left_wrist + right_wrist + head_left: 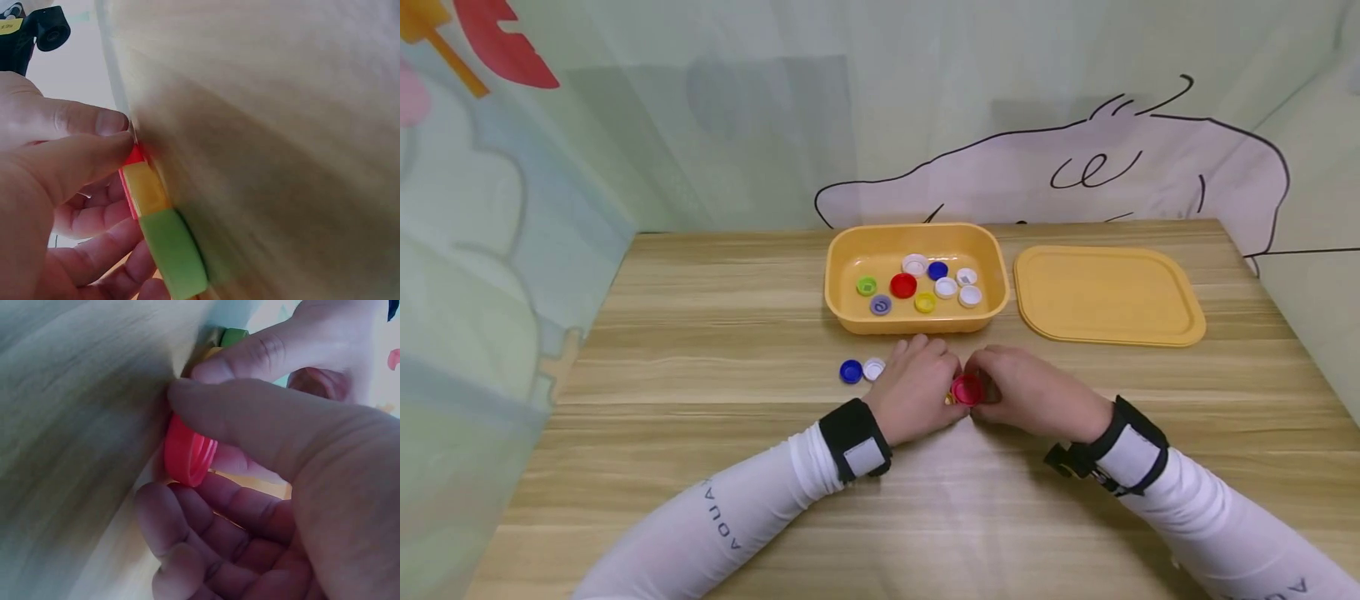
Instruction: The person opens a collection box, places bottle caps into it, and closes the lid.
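A red bottle cap (967, 390) lies open side up low at the tabletop, and my right hand (1033, 392) pinches it between thumb and fingers. Against its left side sits a yellow bottle cap (147, 189), gripped by the thumb and fingers of my left hand (917, 387). In the left wrist view a green bottle cap (174, 253) adjoins the yellow one; from the head it is hidden under the left hand. Further left along this line are a white cap (873, 369) and a blue cap (851, 372).
Behind the hands stands a yellow plastic tub (917, 325) with several coloured caps inside. To its right lies a flat yellow lid (1108, 296). A printed curtain (737, 150) hangs at the back edge of the wooden table (700, 350).
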The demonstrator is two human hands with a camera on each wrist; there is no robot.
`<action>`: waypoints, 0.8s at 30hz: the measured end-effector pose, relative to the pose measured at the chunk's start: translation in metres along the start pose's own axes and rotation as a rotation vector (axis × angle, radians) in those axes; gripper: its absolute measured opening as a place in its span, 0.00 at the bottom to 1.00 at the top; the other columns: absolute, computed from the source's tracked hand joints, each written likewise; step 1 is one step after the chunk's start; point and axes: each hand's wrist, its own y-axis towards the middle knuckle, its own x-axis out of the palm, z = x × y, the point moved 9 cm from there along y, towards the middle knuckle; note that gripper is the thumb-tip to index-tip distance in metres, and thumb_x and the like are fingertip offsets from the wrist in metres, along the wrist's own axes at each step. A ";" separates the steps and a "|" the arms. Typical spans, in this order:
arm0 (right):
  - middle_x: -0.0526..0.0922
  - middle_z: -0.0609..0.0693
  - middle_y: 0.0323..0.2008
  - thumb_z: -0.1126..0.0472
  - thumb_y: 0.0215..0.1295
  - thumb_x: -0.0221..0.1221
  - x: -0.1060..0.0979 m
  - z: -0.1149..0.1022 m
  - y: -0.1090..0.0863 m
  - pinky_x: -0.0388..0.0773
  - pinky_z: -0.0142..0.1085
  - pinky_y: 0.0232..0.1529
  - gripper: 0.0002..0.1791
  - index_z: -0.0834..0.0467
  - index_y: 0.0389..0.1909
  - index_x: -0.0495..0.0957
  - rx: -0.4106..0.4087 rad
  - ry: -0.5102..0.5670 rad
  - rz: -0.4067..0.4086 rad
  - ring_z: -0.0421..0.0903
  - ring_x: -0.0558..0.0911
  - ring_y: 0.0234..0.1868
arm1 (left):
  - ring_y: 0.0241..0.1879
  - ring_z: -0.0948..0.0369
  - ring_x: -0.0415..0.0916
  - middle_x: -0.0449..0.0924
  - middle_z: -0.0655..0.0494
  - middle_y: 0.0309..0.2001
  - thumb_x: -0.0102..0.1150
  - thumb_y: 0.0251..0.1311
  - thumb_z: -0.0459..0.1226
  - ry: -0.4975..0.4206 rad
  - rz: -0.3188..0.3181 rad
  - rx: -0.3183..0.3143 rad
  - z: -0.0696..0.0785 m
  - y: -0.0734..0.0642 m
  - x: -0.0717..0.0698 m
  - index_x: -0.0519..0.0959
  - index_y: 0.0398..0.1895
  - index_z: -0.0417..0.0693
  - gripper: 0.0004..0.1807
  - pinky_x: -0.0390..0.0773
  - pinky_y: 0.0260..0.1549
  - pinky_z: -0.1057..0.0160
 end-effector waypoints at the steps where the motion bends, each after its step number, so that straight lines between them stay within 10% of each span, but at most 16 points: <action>1: 0.76 0.45 0.30 0.56 0.48 0.70 0.000 0.000 0.000 0.75 0.34 0.33 0.19 0.55 0.39 0.75 0.001 0.002 0.002 0.41 0.73 0.31 | 0.35 0.61 0.59 0.65 0.64 0.30 0.63 0.46 0.59 -0.003 -0.002 0.002 0.000 0.000 0.000 0.74 0.29 0.56 0.20 0.61 0.33 0.62; 14: 0.77 0.42 0.30 0.51 0.47 0.70 -0.023 -0.016 -0.005 0.76 0.32 0.30 0.20 0.53 0.40 0.76 -0.046 0.017 0.094 0.40 0.74 0.30 | 0.36 0.64 0.60 0.70 0.64 0.34 0.64 0.51 0.53 -0.198 -0.003 0.004 -0.002 -0.007 -0.021 0.76 0.41 0.53 0.20 0.65 0.34 0.65; 24: 0.76 0.43 0.33 0.55 0.48 0.70 -0.065 -0.036 0.008 0.75 0.30 0.28 0.22 0.55 0.44 0.74 -0.080 0.025 0.276 0.40 0.72 0.30 | 0.39 0.65 0.64 0.71 0.59 0.40 0.64 0.55 0.43 -0.470 0.117 -0.087 -0.026 -0.012 -0.066 0.74 0.51 0.47 0.21 0.72 0.37 0.69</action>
